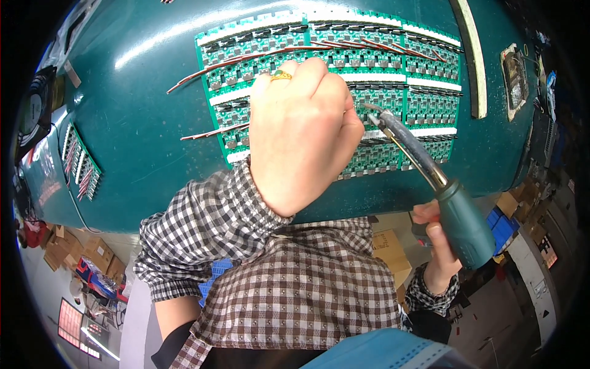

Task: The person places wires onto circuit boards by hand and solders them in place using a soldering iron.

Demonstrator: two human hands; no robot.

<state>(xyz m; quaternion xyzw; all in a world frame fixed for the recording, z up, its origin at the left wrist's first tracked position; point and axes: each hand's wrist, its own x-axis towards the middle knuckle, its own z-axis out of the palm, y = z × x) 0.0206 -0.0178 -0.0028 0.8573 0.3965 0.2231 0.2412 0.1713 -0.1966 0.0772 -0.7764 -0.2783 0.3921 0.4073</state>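
Sheets of green circuit boards, lined with white strips and small black parts, lie side by side on the table. Above their middle is my left hand, curled closed with its back upward; the fingertips and whatever they pinch are hidden beneath it. Red and dark wires lie across the upper boards. Another wire pair runs in from the left and disappears under that hand. My right hand grips the green handle of a soldering iron. Its metal tip points at the boards, just right of my left hand.
A green mat covers the table. At its left lies a small board with wires, near a dark fan-like device. A long pale bar and a stained tray are on the right. Cardboard boxes stand on the floor.
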